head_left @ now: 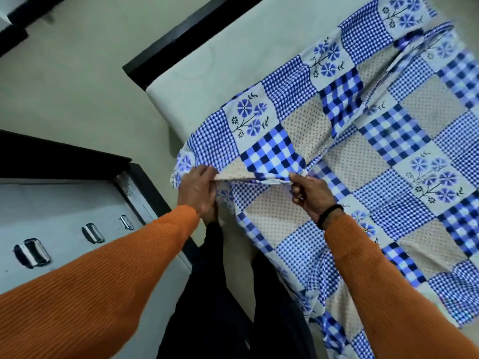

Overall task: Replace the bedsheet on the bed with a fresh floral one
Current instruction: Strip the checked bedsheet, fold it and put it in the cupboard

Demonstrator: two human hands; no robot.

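A blue and white patchwork floral bedsheet [363,141] with checked, dotted and flower squares lies partly spread over a pale bare mattress [220,66]. Its near edge is bunched and lifted between my hands. My left hand [198,189] grips the sheet's edge near its corner, at the mattress's near corner. My right hand [309,194], with a dark band at the wrist, pinches the same edge a short way to the right. Folds run diagonally across the sheet toward the far right. The far left strip of the mattress is uncovered.
A dark bed frame [181,40] borders the mattress on the left. A grey metal cabinet [64,216] with chrome handles stands at my left, close to the bed's corner. Pale floor [77,81] lies between them. My dark trousers [220,294] fill the narrow gap below.
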